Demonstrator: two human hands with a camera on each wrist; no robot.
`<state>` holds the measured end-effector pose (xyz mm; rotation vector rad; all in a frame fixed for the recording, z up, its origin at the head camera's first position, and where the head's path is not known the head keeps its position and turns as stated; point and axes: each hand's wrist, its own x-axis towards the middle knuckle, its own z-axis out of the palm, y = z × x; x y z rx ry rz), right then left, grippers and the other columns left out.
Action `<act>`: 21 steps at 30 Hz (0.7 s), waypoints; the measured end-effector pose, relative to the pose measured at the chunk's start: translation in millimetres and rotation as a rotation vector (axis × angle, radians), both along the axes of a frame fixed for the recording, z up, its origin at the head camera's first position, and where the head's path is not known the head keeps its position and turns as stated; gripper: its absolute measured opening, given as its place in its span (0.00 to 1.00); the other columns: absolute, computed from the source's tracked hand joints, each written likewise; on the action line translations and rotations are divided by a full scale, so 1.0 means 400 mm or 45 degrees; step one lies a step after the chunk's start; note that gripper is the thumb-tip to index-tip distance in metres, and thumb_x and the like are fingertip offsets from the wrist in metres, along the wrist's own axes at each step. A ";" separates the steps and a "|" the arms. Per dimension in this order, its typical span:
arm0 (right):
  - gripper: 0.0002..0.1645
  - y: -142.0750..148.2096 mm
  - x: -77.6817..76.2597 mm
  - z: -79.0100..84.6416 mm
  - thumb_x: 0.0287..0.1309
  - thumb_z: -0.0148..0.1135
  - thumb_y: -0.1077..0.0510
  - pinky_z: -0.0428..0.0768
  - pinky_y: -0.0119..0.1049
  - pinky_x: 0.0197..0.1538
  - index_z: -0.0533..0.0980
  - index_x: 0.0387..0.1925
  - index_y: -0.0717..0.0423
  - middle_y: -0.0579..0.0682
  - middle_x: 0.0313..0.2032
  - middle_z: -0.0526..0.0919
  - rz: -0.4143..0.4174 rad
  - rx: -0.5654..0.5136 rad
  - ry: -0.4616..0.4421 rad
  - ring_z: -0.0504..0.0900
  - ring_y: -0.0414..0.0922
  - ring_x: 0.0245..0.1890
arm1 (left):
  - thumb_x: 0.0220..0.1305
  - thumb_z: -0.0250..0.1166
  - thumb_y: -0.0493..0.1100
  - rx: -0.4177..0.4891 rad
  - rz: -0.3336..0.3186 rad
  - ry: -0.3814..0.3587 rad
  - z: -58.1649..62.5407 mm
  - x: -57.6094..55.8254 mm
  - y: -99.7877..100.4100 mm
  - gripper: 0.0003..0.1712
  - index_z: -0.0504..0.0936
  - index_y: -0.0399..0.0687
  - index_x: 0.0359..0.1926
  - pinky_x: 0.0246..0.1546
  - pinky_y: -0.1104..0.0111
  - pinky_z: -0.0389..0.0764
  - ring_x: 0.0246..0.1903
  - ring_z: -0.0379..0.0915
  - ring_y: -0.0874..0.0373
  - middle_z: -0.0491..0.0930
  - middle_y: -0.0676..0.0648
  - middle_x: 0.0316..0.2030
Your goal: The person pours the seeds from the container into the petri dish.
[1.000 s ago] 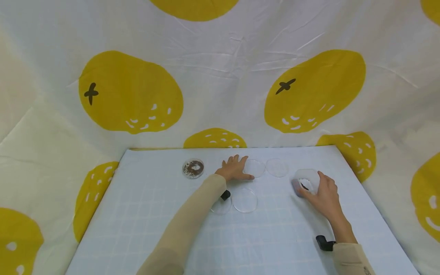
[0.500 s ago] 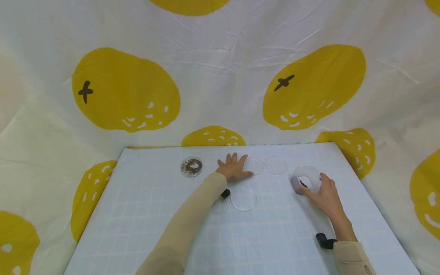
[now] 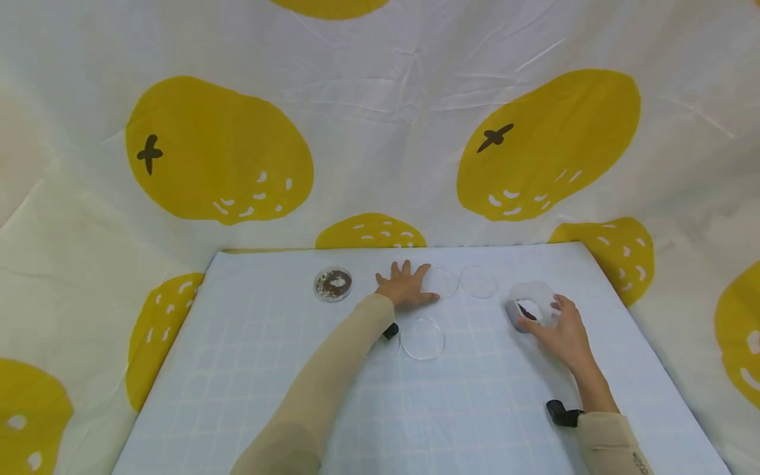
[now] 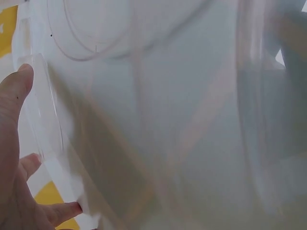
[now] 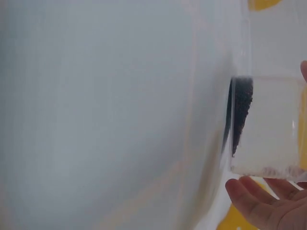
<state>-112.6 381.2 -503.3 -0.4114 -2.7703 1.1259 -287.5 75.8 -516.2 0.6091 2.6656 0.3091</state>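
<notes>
My left hand lies with spread fingers at the left side of a clear petri dish. In the left wrist view the thumb and one finger of this hand touch the rim of the dish from two sides. Farther right, my right hand holds a clear plastic box, thumb on the near side and fingers at the right. Dark grains and white material fill the box in the right wrist view. Its translucent lid stands up at the back.
Left of my left hand stands a petri dish with brown and white material. Another clear dish is on the right, and two clear rounds lie nearer, one partly behind the left sleeve. All rest on a pale checked cloth.
The fingers of my right hand have shifted slightly against the box. My left hand keeps its place by the dish. The view has tilted a little.
</notes>
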 end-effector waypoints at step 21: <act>0.68 -0.037 -0.048 -0.005 0.50 0.78 0.44 0.63 0.68 0.63 0.44 0.78 0.58 0.67 0.73 0.56 -0.034 -0.211 0.083 0.58 0.67 0.69 | 0.59 0.56 0.79 0.026 0.016 -0.027 -0.002 -0.011 0.001 0.50 0.50 0.75 0.78 0.59 0.25 0.44 0.75 0.35 0.34 0.46 0.41 0.77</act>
